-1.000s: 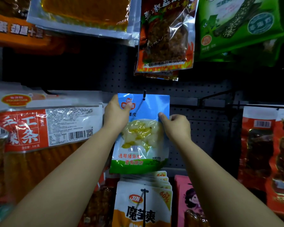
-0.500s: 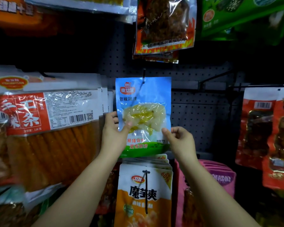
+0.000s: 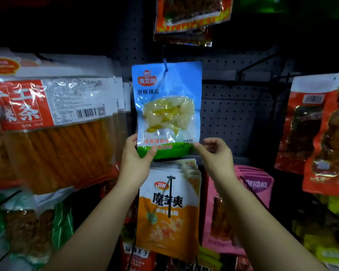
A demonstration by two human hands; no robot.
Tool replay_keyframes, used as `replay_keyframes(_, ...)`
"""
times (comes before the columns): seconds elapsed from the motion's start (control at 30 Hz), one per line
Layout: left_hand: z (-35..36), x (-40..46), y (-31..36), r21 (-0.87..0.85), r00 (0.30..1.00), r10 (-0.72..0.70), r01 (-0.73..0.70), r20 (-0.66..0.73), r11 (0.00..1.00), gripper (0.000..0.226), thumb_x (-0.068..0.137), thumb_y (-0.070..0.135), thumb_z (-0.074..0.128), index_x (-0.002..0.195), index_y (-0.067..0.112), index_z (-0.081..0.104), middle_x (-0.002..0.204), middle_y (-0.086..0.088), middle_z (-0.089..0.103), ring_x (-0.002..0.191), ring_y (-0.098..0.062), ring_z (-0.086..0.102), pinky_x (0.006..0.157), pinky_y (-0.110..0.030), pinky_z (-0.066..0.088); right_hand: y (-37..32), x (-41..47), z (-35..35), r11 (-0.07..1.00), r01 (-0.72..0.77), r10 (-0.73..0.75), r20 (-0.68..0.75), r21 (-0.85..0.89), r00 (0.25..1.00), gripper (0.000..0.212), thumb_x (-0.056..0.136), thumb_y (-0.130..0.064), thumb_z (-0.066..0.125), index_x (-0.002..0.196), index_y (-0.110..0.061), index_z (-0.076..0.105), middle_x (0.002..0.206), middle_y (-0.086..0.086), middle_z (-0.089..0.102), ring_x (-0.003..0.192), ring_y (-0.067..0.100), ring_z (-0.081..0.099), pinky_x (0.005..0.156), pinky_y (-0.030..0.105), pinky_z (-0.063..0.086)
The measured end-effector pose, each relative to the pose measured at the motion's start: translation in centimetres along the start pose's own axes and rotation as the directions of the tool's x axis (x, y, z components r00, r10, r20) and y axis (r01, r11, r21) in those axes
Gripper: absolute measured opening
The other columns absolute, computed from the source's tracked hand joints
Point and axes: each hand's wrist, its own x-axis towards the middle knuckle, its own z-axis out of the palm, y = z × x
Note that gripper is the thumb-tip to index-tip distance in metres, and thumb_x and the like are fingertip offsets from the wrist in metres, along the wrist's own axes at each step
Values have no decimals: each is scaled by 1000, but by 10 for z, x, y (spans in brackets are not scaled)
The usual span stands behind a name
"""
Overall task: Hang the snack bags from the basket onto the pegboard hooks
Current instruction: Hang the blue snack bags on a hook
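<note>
A blue snack bag (image 3: 167, 106) with a clear window and green bottom hangs from a dark hook (image 3: 164, 62) on the grey pegboard (image 3: 233, 114). My left hand (image 3: 135, 155) pinches its lower left corner, thumb on the front. My right hand (image 3: 215, 153) is at the lower right corner, fingertips touching the bag's edge, fingers loosely curled. The basket is out of view.
Large orange stick-snack bags (image 3: 55, 122) hang to the left. An orange-and-white bag stack (image 3: 168, 208) hangs right below, pink bags (image 3: 235, 208) beside it. Red bags (image 3: 321, 133) hang at right, and red-orange bags (image 3: 190, 14) above.
Both hands have slid down the blue bag from its upper part to its bottom corners. The bag now hangs on the hook, and the view has tilted down.
</note>
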Motion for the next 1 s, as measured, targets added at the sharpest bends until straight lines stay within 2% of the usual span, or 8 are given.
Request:
replay_keyframes(0.07, -2, -23, -9, -103, 997, -74, 77, 30, 992, 49, 87, 17, 65, 131, 18, 41, 127, -5, 55, 111, -20, 59, 98, -44, 47, 1, -19, -16, 1000, 13, -13, -9, -2, 1000, 16, 84, -21, 71, 91, -19, 57, 87, 3, 61, 78, 18, 58, 70, 29, 48)
replay_keyframes(0.17, -10, -66, -23, -137, 992, -120, 123, 31, 983, 43, 88, 18, 64, 127, 22, 47, 113, 9, 60, 94, 0, 61, 80, -23, 48, 2, -57, -46, 998, 24, -25, 5, 64, 1000, 16, 87, -14, 67, 84, -25, 57, 84, 1, 62, 75, 18, 57, 67, 27, 46)
replay_keyframes(0.33, -22, -159, -46, -189, 980, -200, 198, 4, 962, 20, 90, 11, 59, 89, 31, 61, 80, 10, 64, 69, 1, 63, 59, -12, 49, 27, -143, -106, 993, -46, 35, 99, 113, 994, 9, 88, -6, 64, 86, -15, 62, 70, -2, 56, 60, 6, 52, 52, 12, 43)
replay_keyframes(0.43, 1, -219, -61, -125, 940, -293, 316, 173, 940, 26, 91, 2, 54, 82, 27, 58, 77, 6, 61, 69, -8, 58, 62, -18, 48, 64, -194, -143, 986, -155, 145, 160, 54, 976, 4, 88, -6, 63, 86, -10, 62, 74, 10, 54, 64, 9, 50, 56, 11, 40)
replay_keyframes(0.57, 59, -302, -84, 40, 810, -380, 406, 447, 913, 23, 89, 3, 58, 85, 26, 60, 74, 11, 65, 68, 2, 61, 67, -15, 50, 126, -261, -200, 923, -380, 383, 47, -64, 923, 13, 89, -2, 62, 82, -12, 61, 67, 3, 54, 60, 4, 48, 56, 11, 40)
replay_keyframes(0.73, 140, -396, -142, 181, 612, -487, 493, 624, 851, 27, 88, 1, 59, 84, 28, 59, 81, 7, 63, 68, 7, 58, 67, -11, 47, 217, -350, -295, 713, -671, 646, -184, -201, 741, 18, 89, -2, 61, 78, -16, 60, 70, -2, 62, 63, 11, 57, 67, 27, 47)
replay_keyframes(0.87, 200, -493, -210, 325, 403, -559, 515, 724, 793, 28, 87, -5, 58, 86, 23, 58, 81, 2, 62, 70, 1, 57, 73, -14, 44, 296, -420, -370, 493, -838, 764, -344, -233, 545, 28, 88, 1, 60, 72, -22, 57, 68, -8, 61, 62, 0, 58, 65, 19, 47)
replay_keyframes(1.0, 253, -600, -301, 449, 243, -637, 532, 731, 718, 20, 84, -14, 56, 93, 4, 59, 82, 6, 60, 67, 15, 57, 69, -2, 42, 397, -493, -434, 239, -937, 844, -423, -256, 330, 20, 87, -7, 63, 73, -21, 58, 70, -4, 61, 74, 23, 64, 73, 38, 51)
